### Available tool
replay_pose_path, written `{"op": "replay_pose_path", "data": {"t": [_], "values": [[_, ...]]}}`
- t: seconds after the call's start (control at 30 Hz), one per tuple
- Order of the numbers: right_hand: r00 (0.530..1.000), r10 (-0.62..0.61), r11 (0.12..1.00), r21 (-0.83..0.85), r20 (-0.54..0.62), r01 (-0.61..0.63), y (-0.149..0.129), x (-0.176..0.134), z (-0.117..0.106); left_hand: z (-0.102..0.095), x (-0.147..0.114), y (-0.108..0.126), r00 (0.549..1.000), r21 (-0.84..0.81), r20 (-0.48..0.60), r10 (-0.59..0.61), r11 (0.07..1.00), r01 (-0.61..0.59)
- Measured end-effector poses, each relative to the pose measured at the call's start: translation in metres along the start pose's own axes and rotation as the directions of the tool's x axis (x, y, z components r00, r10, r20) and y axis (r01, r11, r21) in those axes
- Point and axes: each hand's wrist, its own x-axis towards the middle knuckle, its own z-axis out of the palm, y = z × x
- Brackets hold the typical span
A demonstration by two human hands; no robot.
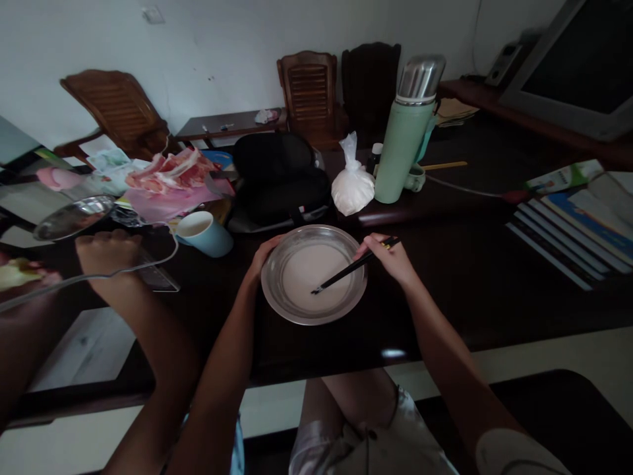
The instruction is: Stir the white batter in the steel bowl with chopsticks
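A round metal bowl (271, 295) stands on the dark table in front of me, with a pale, milky liquid (309, 267) inside. My left hand (266, 256) grips the bowl's left side by the rim, its fingers partly hidden behind it. Pinched in my right hand (388, 254) is a pair of black chopsticks (349, 268), slanting down to the left over the bowl. Their tips meet the liquid near the middle. Just beyond the bowl sits a knotted clear bag of white powder (353, 188).
A green thermos (403, 148) rises behind the bag. To the left are a light-blue mug (210, 237), a black case (281, 185) and another metal dish (74, 218). Another person's fist (109, 251) rests nearby, with a cable crossing it. Stacked books (578, 231) lie at right.
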Motion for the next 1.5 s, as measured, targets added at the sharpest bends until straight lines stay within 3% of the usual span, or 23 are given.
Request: {"op": "replay_pose_path", "data": {"t": [0.17,0.3,0.4,0.47,0.6,0.7,0.8,0.9,1.07,1.23,1.37,1.5], "values": [[0.987,-0.12,0.983,-0.126,0.107,0.134,0.004,-0.001,0.009,0.001,-0.002,0.001,1.0,-0.007,-0.005,-0.017,1.0,0.017],[0.992,-0.125,0.977,-0.177,-0.032,0.117,0.005,0.001,0.002,-0.001,0.001,0.0,0.999,-0.033,-0.013,-0.035,0.999,0.035],[0.984,-0.072,0.994,-0.088,-0.16,0.058,0.004,0.002,-0.006,-0.003,0.002,-0.001,0.999,-0.026,-0.02,-0.026,0.999,0.025],[0.984,-0.029,0.999,-0.026,-0.177,0.024,0.003,0.003,-0.008,-0.003,0.002,-0.001,1.0,-0.031,0.0,-0.026,0.999,0.026],[0.999,0.012,1.0,0.007,-0.05,-0.012,0.001,0.001,-0.002,-0.003,0.001,-0.002,1.0,-0.045,0.018,-0.021,0.999,0.022],[0.998,-0.035,0.999,-0.021,0.058,0.036,0.002,-0.001,0.007,-0.003,0.002,-0.002,1.0,-0.047,0.015,-0.025,0.999,0.025],[0.992,-0.091,0.991,-0.087,0.086,0.099,0.005,-0.002,0.011,-0.004,0.003,-0.003,1.0,-0.042,0.0,-0.032,0.999,0.032],[0.994,-0.106,0.988,-0.117,0.001,0.106,0.008,-0.001,0.006,-0.004,0.003,-0.002,0.999,-0.008,-0.034,-0.003,1.0,0.003],[0.984,-0.036,0.999,0.01,-0.175,0.039,0.004,0.002,-0.007,-0.003,0.003,-0.001,1.0,0.008,0.008,-0.007,1.0,0.007],[1.0,0.006,1.0,0.031,-0.02,-0.006,-0.001,0.0,-0.001,-0.004,0.004,-0.001,1.0,0.032,0.003,0.003,0.999,-0.003],[0.991,-0.072,0.996,-0.042,0.114,0.077,0.002,-0.002,0.01,-0.004,0.004,-0.002,1.0,0.035,0.01,-0.01,0.999,0.009],[0.994,-0.099,0.989,-0.106,0.05,0.104,0.007,-0.001,0.007,-0.005,0.003,-0.002,1.0,0.026,0.011,0.0,1.0,-0.001]]}}
